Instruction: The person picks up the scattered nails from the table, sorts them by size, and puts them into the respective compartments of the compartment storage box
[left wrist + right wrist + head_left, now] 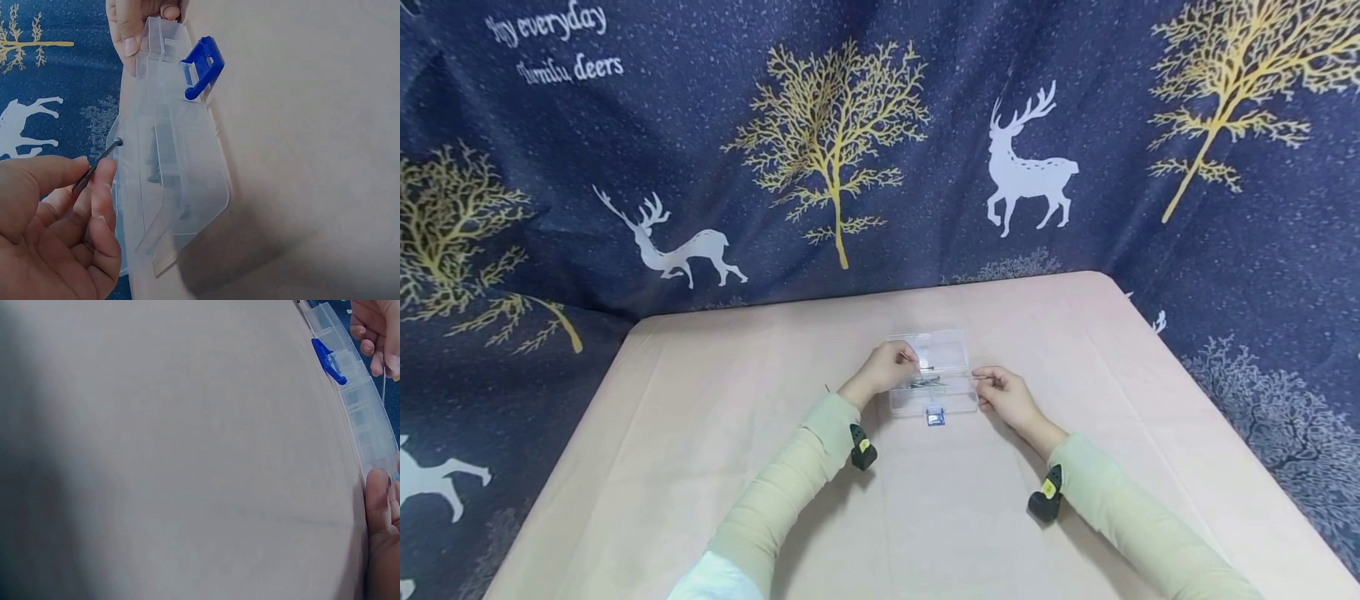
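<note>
Fingers (pixel 105 174) of the left hand (pixel 882 368) pinch a long metal fastener (pixel 98 164), head poking free beside the open, clear plastic box (pixel 904 402); a slackening pinch could drop it! Right hand (pixel 1006 400) grips the box's end; a tug could slide it along the tabletop (pixel 940 517). Head view catches loose fasteners (pixel 927 383) inside; right wrist view doesn't.
</note>
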Available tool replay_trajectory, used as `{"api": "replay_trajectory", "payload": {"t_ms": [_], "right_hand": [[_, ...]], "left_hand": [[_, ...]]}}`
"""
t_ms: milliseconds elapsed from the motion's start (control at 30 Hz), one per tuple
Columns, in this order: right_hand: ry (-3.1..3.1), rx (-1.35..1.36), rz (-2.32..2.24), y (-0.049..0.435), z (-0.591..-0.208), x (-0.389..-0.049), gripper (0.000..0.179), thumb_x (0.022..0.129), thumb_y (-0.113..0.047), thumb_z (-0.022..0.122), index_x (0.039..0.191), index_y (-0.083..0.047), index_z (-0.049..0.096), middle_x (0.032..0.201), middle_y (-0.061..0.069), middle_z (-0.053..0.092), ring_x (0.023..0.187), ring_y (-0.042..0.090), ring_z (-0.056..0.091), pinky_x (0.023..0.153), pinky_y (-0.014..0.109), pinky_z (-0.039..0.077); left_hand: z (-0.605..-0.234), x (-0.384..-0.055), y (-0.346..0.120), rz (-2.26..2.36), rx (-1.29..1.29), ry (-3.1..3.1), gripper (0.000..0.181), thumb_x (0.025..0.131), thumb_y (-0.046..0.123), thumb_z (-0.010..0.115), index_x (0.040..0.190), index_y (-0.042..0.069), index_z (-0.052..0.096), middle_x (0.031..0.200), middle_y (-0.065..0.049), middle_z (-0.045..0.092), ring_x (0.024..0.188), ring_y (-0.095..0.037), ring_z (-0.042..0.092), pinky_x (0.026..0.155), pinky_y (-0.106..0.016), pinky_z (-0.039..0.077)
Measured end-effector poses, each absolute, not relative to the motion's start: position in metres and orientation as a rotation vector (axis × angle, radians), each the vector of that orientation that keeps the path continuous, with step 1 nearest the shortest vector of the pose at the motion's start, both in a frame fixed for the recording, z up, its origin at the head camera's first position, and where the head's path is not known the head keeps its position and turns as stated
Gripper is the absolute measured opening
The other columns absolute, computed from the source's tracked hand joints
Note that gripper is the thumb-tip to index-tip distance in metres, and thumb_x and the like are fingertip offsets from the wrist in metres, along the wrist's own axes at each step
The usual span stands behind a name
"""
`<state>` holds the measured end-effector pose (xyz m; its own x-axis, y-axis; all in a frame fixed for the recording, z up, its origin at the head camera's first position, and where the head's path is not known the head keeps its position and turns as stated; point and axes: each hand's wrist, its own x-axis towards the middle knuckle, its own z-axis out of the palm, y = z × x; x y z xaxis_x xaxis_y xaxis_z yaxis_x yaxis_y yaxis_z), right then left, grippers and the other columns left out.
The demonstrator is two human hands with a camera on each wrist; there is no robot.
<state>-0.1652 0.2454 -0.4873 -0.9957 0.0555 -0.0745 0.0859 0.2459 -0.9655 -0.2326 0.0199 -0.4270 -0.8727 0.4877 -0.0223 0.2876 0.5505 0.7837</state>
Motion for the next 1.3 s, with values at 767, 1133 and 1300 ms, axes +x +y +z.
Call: {"api": "replay_trajectory", "payload": {"t_ms": [767,1133,1300], "right_hand": [[2.476,0.160,-1.861,0.245,-0.487,-0.167,0.031,0.092,0.000,0.052,0.120,0.012,0.051,0.093,0.018,0.063,0.060,0.004,0.057,0.059,0.019,0.054],[2.474,0.163,-1.881,0.245,-0.485,-0.165,0.031,0.092,0.001,0.051,0.120,0.014,0.051,0.093,0.017,0.064,0.060,0.003,0.057,0.059,0.018,0.054],[2.465,0.162,-1.875,0.244,-0.485,-0.165,0.032,0.092,0.001,0.051,0.121,0.014,0.051,0.091,0.015,0.063,0.059,0.003,0.057,0.058,0.018,0.054]], "left_hand": [[-0.418,-0.233,0.007,1.156,0.641,2.597,0.013,0.093,0.013,0.056,0.097,0.001,0.060,0.088,-0.011,0.064,0.078,-0.018,0.055,0.065,-0.023,0.044],[-0.408,-0.233,-0.018,1.125,0.672,2.635,0.012,0.092,0.012,0.056,0.094,0.002,0.061,0.091,-0.011,0.065,0.088,-0.023,0.059,0.080,-0.033,0.049],[-0.410,-0.229,-0.037,1.137,0.641,2.633,0.011,0.092,0.012,0.056,0.094,0.002,0.061,0.089,-0.011,0.067,0.086,-0.021,0.060,0.080,-0.032,0.050]]}}
